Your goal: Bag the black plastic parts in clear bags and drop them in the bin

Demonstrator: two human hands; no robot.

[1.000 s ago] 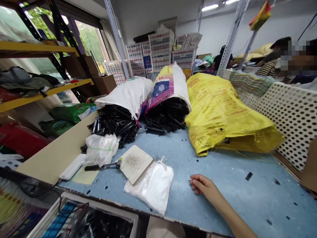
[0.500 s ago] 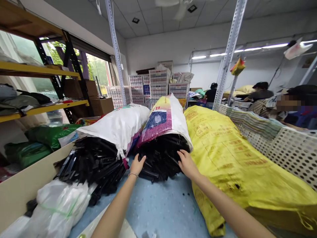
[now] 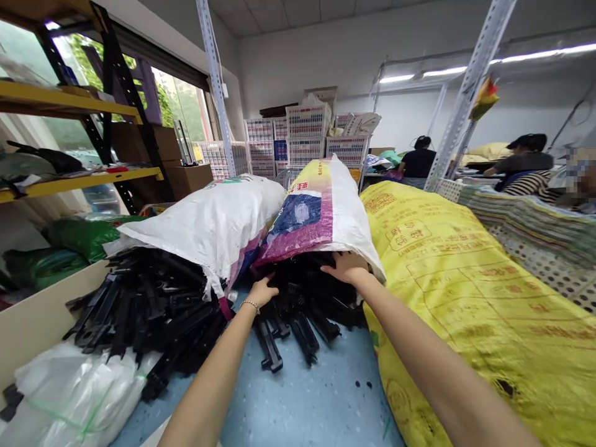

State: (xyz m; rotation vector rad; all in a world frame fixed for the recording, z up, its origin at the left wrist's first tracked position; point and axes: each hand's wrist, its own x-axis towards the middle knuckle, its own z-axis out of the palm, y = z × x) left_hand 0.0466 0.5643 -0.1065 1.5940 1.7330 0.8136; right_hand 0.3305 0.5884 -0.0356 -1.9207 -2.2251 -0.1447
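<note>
A white, purple and yellow woven sack (image 3: 311, 230) lies in the middle with its mouth towards me, and black plastic parts (image 3: 302, 329) spill out of it onto the blue surface (image 3: 298, 403). My left hand (image 3: 261, 292) is at the left side of the mouth, thumb spread from the fingers, against the parts. Under the sack's right rim reaches my right hand (image 3: 348, 268), fingers partly hidden inside and thumb apart, touching the parts. Neither hand is closed around anything that I can see. To the left, a second white sack (image 3: 218, 217) has a larger heap of black parts (image 3: 149, 304) at its mouth.
On the right lies a big yellow sack (image 3: 433, 267). Clear plastic bags (image 3: 79, 397) lie at the front left beside a cream board (image 3: 51, 298). Stacked white crates (image 3: 305, 133) stand behind. Co-workers (image 3: 419, 162) sit at the back right.
Several black parts have slid out of the middle sack towards me. My right hand has moved deeper under the sack's rim; my left hand has shifted slightly up along its side.
</note>
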